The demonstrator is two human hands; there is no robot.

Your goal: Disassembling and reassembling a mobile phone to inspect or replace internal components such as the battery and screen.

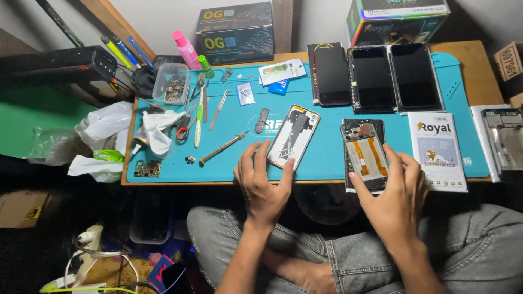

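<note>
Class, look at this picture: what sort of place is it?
Probably a small phone repair bench: an opened phone with orange ribbon cables, a teal silicone work mat and a wooden-handled screwdriver lie on it.

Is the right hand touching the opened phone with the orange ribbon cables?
Touching. The head view shows the right hand with its fingertips resting on the lower and right edges of the opened phone, with no gap visible between them.

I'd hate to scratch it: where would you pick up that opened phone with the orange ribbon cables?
Probably by its two long side edges, coming from the near end. The opened phone lies flat with its insides and orange cables facing up, so pinching the rim avoids them. The right hand already touches its near edge.
</note>
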